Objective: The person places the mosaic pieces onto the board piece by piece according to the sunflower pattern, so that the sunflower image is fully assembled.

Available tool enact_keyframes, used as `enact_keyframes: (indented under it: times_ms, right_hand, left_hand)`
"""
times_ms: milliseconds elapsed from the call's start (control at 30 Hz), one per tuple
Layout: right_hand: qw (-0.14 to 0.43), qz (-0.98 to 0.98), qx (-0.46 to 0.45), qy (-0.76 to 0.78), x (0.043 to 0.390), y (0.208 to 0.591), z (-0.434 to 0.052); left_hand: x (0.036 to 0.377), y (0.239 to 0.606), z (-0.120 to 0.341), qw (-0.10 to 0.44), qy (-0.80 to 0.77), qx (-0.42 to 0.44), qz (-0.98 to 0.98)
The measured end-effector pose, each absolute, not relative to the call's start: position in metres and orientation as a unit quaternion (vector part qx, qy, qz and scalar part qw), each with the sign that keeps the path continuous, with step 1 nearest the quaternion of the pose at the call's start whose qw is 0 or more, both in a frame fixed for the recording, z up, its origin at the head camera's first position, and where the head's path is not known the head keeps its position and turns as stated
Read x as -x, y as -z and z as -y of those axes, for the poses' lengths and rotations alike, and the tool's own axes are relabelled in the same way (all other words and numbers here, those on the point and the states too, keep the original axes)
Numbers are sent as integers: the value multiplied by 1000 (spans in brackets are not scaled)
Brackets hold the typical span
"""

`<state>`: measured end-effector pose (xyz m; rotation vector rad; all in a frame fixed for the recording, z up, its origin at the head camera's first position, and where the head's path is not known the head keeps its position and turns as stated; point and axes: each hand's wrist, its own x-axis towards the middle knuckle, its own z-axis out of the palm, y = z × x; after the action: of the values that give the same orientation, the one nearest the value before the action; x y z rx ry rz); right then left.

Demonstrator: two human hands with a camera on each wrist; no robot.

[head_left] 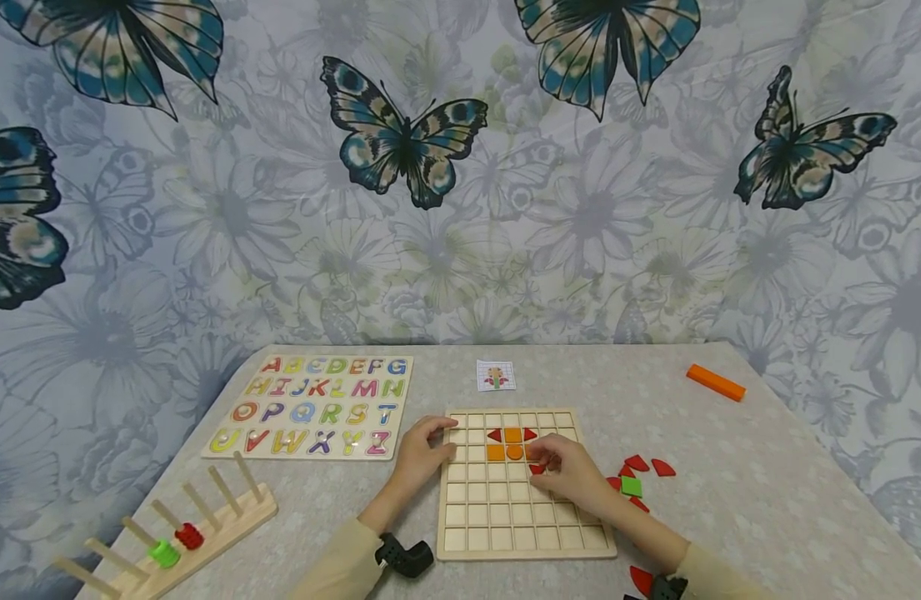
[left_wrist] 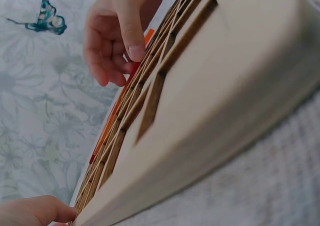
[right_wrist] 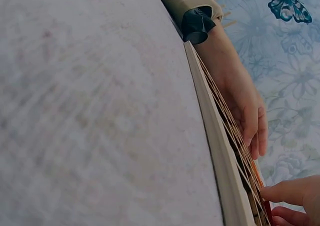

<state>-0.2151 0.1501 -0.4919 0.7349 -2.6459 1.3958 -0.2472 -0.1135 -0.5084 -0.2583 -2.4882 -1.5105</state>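
Note:
A wooden grid board [head_left: 526, 537] lies flat on the table. On its upper part are orange square tiles [head_left: 513, 435], an orange round tile [head_left: 514, 452] and small red tiles [head_left: 494, 435]. My right hand [head_left: 568, 475] is over the board's right half, fingers bent, pinching a red tile [head_left: 537, 469] at the surface; in the right wrist view the red tile [right_wrist: 267, 211] shows by the fingertips. At the board's upper left edge, my left hand [head_left: 422, 450] rests with fingers and thumb loosely extended against the rim. Its thumb [left_wrist: 55, 211] touches the edge in the left wrist view.
Several loose red pieces [head_left: 663, 467] and a green square [head_left: 631, 487] lie right of the board. A small picture card [head_left: 496, 376] is behind it. Left are an alphabet board [head_left: 310, 400] and a wooden peg stand [head_left: 227, 521]. An orange bar [head_left: 716, 382] lies far right.

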Motion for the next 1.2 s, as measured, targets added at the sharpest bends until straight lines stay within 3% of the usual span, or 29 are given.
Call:
enact_keyframes:
  times_ms: [567,800,1000,1200]
  right_hand:
    - [29,852,-239,-465,216,491,-149]
    - [42,857,-219,-464,210,484,-173]
    - [72,885,-164,-429,202,479,-210]
    - [59,902,-68,-422,189,479,-241]
  left_hand:
    - [248,511,115,112,518,96,843]
    - [246,511,114,106,521,92,842]
    - [248,510,115,111,514,98,845]
    - [247,510,115,101,516,85,846]
